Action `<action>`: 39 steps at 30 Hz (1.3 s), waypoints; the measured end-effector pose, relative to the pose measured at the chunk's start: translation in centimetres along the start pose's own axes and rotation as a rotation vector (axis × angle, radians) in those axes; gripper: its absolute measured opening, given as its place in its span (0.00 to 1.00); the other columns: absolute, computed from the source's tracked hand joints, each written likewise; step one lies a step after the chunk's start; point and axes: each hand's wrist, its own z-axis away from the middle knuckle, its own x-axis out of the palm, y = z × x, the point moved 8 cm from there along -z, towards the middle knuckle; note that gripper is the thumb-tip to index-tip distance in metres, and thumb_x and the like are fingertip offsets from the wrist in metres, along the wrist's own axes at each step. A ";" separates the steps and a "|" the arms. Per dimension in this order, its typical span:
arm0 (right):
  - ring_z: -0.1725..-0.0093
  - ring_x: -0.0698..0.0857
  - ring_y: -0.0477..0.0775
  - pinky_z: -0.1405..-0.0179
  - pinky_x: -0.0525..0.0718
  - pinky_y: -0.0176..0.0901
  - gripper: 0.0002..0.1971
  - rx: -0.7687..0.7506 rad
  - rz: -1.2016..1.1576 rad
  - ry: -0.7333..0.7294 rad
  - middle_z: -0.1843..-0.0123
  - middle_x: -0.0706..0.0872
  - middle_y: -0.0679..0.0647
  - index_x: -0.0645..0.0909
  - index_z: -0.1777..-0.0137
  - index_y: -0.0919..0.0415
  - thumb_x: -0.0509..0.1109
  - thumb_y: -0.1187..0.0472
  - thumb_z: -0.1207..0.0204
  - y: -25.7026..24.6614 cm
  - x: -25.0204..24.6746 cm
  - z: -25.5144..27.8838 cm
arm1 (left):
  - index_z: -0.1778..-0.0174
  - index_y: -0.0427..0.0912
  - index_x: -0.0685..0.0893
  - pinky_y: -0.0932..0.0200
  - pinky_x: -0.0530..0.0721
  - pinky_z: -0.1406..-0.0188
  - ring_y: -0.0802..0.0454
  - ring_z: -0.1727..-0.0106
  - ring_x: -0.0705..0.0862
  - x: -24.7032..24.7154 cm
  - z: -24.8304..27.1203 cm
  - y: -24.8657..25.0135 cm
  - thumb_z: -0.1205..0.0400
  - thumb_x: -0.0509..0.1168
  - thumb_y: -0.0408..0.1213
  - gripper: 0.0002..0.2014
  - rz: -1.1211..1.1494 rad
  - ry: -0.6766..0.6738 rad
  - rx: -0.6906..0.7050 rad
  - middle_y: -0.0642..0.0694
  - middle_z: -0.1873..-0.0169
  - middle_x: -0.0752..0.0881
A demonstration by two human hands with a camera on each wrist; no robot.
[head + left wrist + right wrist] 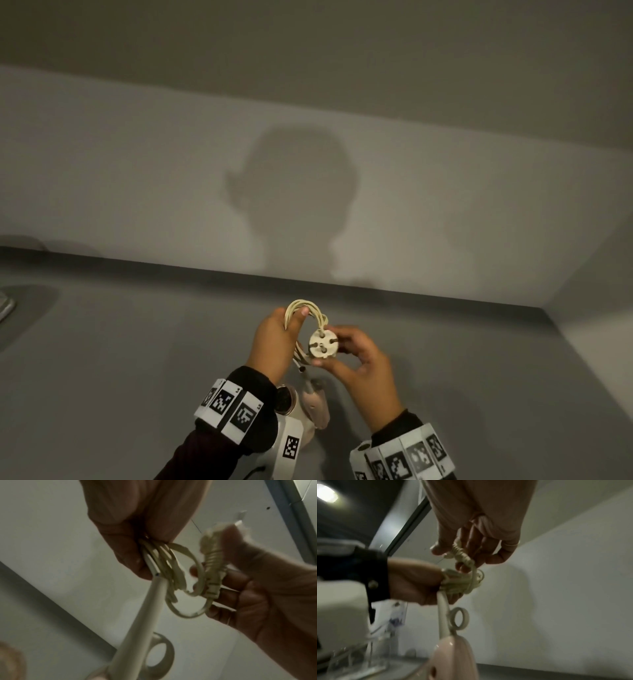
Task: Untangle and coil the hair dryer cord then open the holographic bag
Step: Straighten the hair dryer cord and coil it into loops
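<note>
My left hand (294,320) grips several cream loops of the coiled cord (308,306) above the grey counter. The right hand (337,349) pinches the round cream plug (323,344) just right of the coil, pins facing me. The pink hair dryer (317,406) hangs below both hands by its cord. In the left wrist view the left hand (142,555) holds the loops (171,568) while the right hand (231,585) holds the plug (212,563). The right wrist view shows the right hand (462,555) on the plug (458,553), the coil (464,584) and the dryer (453,658).
A grey counter (137,377) meets a pale wall (445,205) behind and to the right. A metal object (5,308) pokes in at the left edge. In the right wrist view a clear glossy bag-like thing (368,653) lies low on the left.
</note>
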 end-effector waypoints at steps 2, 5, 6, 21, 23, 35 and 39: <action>0.51 0.82 0.39 0.50 0.79 0.27 0.22 -0.038 0.199 -0.029 0.56 0.84 0.36 0.76 0.40 0.35 0.72 0.60 0.29 0.2 0.5 0.1 | 0.58 0.45 0.81 0.60 0.77 0.67 0.50 0.65 0.82 0.4 0.2 0.5 0.18 0.59 0.47 0.10 0.009 -0.029 0.011 0.47 0.68 0.82; 0.43 0.78 0.49 0.40 0.78 0.42 0.22 -0.067 0.446 -0.071 0.46 0.77 0.44 0.63 0.29 0.35 0.56 0.51 0.23 0.4 1.3 0.1 | 0.58 0.49 0.79 0.60 0.79 0.67 0.52 0.65 0.82 0.7 0.4 1.3 0.16 0.57 0.43 0.08 0.187 -0.100 -0.076 0.44 0.65 0.82; 0.43 0.80 0.51 0.40 0.80 0.46 0.17 -0.047 0.405 -0.063 0.44 0.79 0.49 0.69 0.34 0.39 0.54 0.47 0.22 0.3 1.4 0.1 | 0.59 0.49 0.78 0.59 0.79 0.67 0.52 0.65 0.81 0.7 0.4 1.5 0.16 0.56 0.42 0.08 0.243 -0.121 -0.117 0.44 0.64 0.81; 0.53 0.78 0.38 0.54 0.77 0.24 0.10 -0.084 0.399 -0.087 0.54 0.72 0.43 0.83 0.47 0.57 0.64 0.66 0.23 -0.4 1.2 -1.0 | 0.49 0.55 0.73 0.53 0.83 0.46 0.51 0.47 0.80 0.2 1.0 3.0 0.23 0.68 0.36 0.13 0.061 -0.166 0.111 0.46 0.46 0.75; 0.56 0.80 0.38 0.57 0.79 0.28 0.09 -0.031 0.234 0.024 0.55 0.76 0.43 0.79 0.52 0.55 0.67 0.70 0.26 0.1 -0.1 -1.0 | 0.51 0.58 0.73 0.55 0.84 0.49 0.52 0.48 0.82 -0.1 0.9 2.8 0.23 0.68 0.34 0.14 0.066 -0.184 0.115 0.46 0.47 0.78; 0.71 0.78 0.53 0.76 0.75 0.38 0.16 0.673 -0.404 -0.260 0.64 0.83 0.62 0.84 0.60 0.65 0.69 0.50 0.35 6.8 3.2 -1.1 | 0.48 0.54 0.77 0.74 0.80 0.50 0.58 0.49 0.82 0.5 1.2 2.1 0.25 0.67 0.22 0.20 0.158 -0.309 0.124 0.47 0.45 0.78; 0.75 0.79 0.46 0.80 0.75 0.32 0.14 0.754 -0.507 -0.430 0.67 0.85 0.56 0.82 0.59 0.62 0.64 0.51 0.28 6.4 4.7 -0.7 | 0.51 0.56 0.76 0.72 0.78 0.50 0.56 0.46 0.81 0.6 0.7 1.6 0.25 0.67 0.24 0.19 0.134 -0.313 0.086 0.42 0.41 0.78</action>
